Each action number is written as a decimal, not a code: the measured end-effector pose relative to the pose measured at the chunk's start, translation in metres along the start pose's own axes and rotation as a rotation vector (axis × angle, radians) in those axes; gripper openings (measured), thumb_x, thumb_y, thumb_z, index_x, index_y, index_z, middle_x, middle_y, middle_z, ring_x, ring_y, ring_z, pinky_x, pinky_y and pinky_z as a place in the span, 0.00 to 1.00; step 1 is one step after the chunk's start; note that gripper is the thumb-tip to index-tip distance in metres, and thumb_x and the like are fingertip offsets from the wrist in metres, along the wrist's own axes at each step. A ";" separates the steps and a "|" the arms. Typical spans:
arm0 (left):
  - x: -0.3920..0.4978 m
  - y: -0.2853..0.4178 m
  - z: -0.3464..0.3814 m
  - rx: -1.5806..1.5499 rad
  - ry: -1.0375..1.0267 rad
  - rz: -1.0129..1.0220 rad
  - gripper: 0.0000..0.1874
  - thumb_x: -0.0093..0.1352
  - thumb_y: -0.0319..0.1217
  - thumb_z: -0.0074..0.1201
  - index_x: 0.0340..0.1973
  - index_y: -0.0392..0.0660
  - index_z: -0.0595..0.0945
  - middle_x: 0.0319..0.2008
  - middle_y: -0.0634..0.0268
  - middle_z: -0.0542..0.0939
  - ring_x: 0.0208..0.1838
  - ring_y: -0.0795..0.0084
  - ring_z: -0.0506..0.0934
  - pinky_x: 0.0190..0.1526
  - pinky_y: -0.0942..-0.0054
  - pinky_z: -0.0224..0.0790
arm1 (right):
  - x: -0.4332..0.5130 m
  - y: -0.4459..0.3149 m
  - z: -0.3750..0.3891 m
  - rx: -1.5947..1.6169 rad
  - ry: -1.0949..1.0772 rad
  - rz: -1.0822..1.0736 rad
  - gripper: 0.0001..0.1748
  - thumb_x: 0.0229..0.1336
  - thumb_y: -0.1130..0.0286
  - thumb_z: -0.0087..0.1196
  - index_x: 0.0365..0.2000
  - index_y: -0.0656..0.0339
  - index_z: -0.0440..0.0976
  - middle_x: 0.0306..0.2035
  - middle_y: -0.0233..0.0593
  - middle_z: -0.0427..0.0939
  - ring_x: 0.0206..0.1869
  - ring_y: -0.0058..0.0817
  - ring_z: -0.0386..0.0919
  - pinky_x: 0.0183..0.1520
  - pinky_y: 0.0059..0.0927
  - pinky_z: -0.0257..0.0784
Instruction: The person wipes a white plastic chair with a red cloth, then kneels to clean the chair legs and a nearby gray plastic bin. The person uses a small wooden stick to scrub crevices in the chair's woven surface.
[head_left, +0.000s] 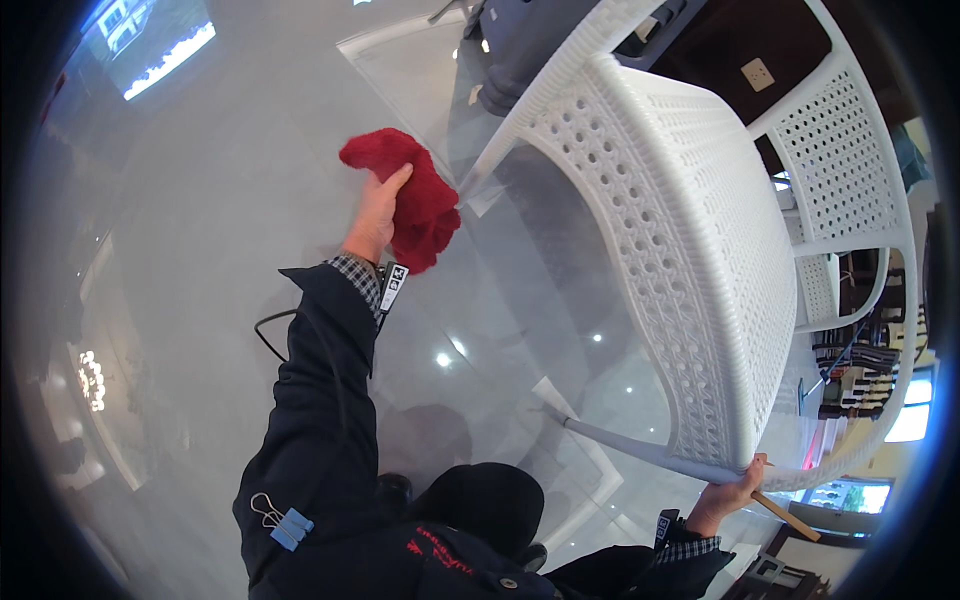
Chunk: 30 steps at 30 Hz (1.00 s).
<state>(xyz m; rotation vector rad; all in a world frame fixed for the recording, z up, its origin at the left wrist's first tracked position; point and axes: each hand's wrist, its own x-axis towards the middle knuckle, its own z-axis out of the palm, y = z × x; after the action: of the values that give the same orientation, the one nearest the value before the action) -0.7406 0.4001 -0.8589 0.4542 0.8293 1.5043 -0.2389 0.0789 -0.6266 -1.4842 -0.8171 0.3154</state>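
Observation:
A crumpled red plush cloth is in my left hand, thumb on top, close to the lower end of a chair leg. A white plastic chair with a woven-cane pattern stands tilted in view on my right. My right hand grips its frame at the near corner of the seat, where leg and arm meet. A thin light-brown strip sticks out beside that hand; whether the fingers hold it too I cannot tell. The chair's perforated backrest is on the far right.
Glossy grey floor tiles reflect lamps and windows. A dark grey plastic object stands beyond the chair, by a dark panel with a wall socket. Another white chair and dark wooden furniture are at right.

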 end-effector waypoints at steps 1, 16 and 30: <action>0.006 -0.005 0.006 -0.032 -0.099 0.058 0.25 0.69 0.31 0.54 0.60 0.41 0.67 0.52 0.58 0.75 0.53 0.62 0.76 0.52 0.64 0.72 | -0.002 -0.001 0.002 0.002 0.014 0.013 0.15 0.58 0.59 0.49 0.37 0.59 0.63 0.37 0.35 0.67 0.45 0.26 0.68 0.53 0.34 0.64; -0.023 0.000 0.092 -0.015 -0.014 0.074 0.18 0.63 0.24 0.52 0.50 0.40 0.75 0.44 0.64 0.79 0.48 0.70 0.77 0.52 0.71 0.69 | -0.011 -0.002 0.030 0.035 0.063 -0.156 0.09 0.57 0.68 0.50 0.31 0.65 0.68 0.31 0.32 0.68 0.36 0.22 0.66 0.43 0.26 0.63; 0.009 0.043 0.190 0.711 0.046 0.689 0.20 0.70 0.34 0.53 0.54 0.36 0.73 0.51 0.52 0.78 0.53 0.58 0.76 0.55 0.65 0.66 | -0.013 0.006 0.037 0.102 0.139 -0.162 0.06 0.56 0.75 0.56 0.34 0.65 0.73 0.32 0.30 0.73 0.35 0.17 0.69 0.39 0.23 0.66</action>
<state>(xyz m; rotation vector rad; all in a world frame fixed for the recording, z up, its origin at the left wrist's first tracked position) -0.6348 0.4547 -0.7045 1.3388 1.3294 1.8058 -0.2708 0.0990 -0.6407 -1.3199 -0.7929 0.1293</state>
